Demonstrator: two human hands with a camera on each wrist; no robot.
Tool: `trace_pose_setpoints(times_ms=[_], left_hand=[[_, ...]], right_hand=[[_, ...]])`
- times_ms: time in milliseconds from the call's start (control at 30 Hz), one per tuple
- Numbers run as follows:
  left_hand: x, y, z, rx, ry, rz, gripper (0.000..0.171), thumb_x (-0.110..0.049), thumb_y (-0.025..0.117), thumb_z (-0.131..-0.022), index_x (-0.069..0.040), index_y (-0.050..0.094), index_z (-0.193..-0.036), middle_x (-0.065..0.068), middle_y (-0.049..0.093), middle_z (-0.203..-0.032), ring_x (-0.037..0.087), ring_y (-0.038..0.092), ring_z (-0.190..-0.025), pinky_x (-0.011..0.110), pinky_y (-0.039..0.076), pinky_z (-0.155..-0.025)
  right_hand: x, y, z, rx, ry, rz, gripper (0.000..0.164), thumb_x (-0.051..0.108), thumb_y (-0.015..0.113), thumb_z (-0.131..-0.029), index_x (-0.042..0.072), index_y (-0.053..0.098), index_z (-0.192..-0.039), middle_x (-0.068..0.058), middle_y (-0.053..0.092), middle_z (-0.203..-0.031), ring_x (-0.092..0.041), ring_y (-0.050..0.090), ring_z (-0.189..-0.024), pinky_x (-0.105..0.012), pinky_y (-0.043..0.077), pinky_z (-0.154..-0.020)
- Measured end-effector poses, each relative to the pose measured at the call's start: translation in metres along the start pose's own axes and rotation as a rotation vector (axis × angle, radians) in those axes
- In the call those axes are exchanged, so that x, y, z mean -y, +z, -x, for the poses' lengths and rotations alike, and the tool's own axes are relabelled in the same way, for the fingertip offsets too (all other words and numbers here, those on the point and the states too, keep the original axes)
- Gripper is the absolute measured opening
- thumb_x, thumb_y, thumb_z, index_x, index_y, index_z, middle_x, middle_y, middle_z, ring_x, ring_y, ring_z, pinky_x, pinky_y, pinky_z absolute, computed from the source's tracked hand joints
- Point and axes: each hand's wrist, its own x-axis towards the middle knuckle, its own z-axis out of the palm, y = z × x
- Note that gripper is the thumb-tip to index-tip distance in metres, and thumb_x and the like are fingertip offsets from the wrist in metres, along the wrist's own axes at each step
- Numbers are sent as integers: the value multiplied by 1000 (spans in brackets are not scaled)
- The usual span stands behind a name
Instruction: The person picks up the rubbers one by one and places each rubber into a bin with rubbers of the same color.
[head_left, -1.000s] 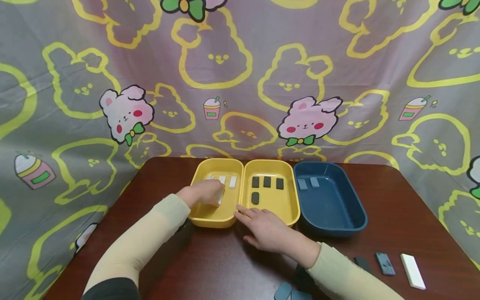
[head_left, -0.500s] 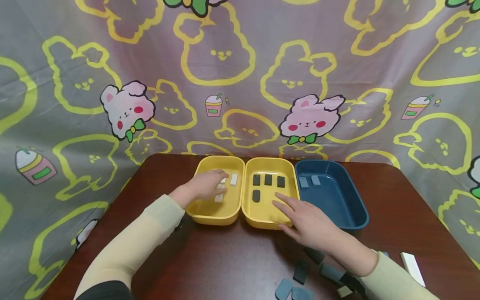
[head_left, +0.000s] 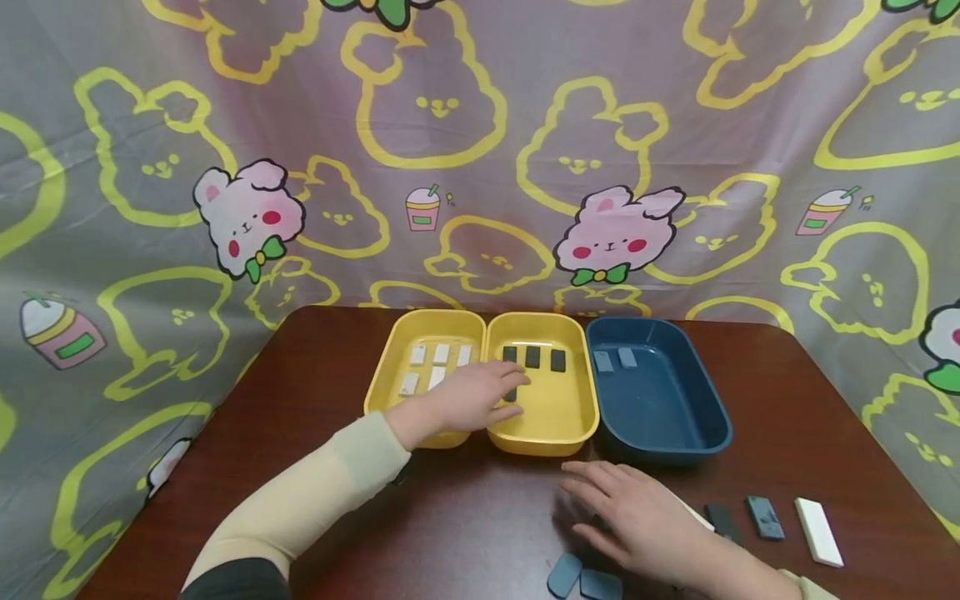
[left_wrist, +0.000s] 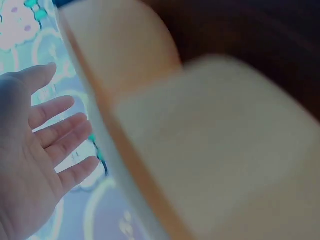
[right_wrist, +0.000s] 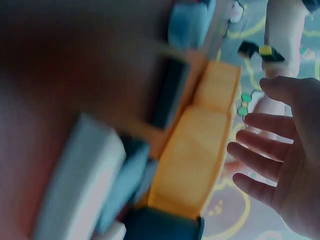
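Observation:
My left hand [head_left: 468, 396], fingers loosely extended, passes over the wall between the left yellow tray [head_left: 377, 387] and the middle yellow tray [head_left: 555, 447]. Nothing shows in its grasp; the left wrist view has its fingers [left_wrist: 62, 130] spread. Several white blocks [head_left: 441, 354] lie in the left tray, and several dark blocks [head_left: 557, 360] in the middle one, one partly covered by that hand. Over the table before the trays hovers my right hand [head_left: 637, 517], fingers apart and palm bare in the right wrist view. Beneath and beside it lie loose pieces, some hidden.
A blue tray [head_left: 716, 400] adjoins on the right, with two grey-blue blocks [head_left: 627, 357] inside. On the table lie two blue rounded pieces [head_left: 564, 575], a dark piece [head_left: 722, 522], a grey-blue block [head_left: 765, 517] and a long white block [head_left: 819, 532]. A patterned curtain [head_left: 465, 100] hangs behind.
My left hand let go of a white block in the left tray and moved right toward the middle tray. My right hand drew back from the middle tray to the loose pieces.

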Motion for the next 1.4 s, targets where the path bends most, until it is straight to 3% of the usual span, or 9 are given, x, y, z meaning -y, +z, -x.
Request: trace_pose_setpoints(times_ms=[167,300,467,600,800,1100,1400], left_hand=[[-27,6,-19,73,84,-22,50,-39,50,-101,-11,49,-141,7,47,-144,19,44,-131,32,34,-107],[-42,15,-30,132,95,-17,57,-44,44,-102,-13,38,-150,5,35,-153,16,33,-139,30,31,-109],[-53,24,-39,159,96,4,61,-47,39,-103,-17,26,-155,3,23,-159,13,21,-144,29,27,-110],[-56,30,-44,162,112,16,64,-48,40,-102,-18,21,-156,3,18,-160,14,18,-145,27,24,-111],[-56,37,-46,156,124,-1,68,-50,40,-101,-19,16,-157,2,12,-162,16,17,-145,29,28,-110],[-56,46,-45,145,123,13,73,-51,42,-100,-21,9,-158,1,7,-162,14,18,-144,36,35,-106],[-56,46,-44,142,118,9,75,-51,44,-99,-21,8,-158,0,5,-163,13,19,-144,36,35,-106]], right_hand=[[9,10,2,137,-15,-44,46,51,51,-97,19,61,-129,5,57,-127,-13,57,-109,-41,51,-87],[12,24,4,103,-111,-42,46,53,49,-98,16,63,-122,6,59,-116,-10,57,-99,-36,52,-79],[17,34,4,99,-175,-21,53,59,46,-95,16,65,-119,7,60,-107,-7,55,-91,-31,50,-74],[19,35,2,104,-224,22,57,64,45,-93,17,66,-118,10,59,-101,-3,54,-85,-25,49,-70],[21,39,-3,122,-295,66,45,57,49,-95,19,67,-110,11,57,-93,1,50,-77,-18,43,-63],[20,40,-4,176,-249,-1,36,54,57,-92,20,66,-99,15,46,-83,2,40,-71,-19,41,-62],[18,39,-4,213,-227,-49,30,48,65,-89,20,66,-99,15,48,-88,2,41,-74,-19,42,-63]])
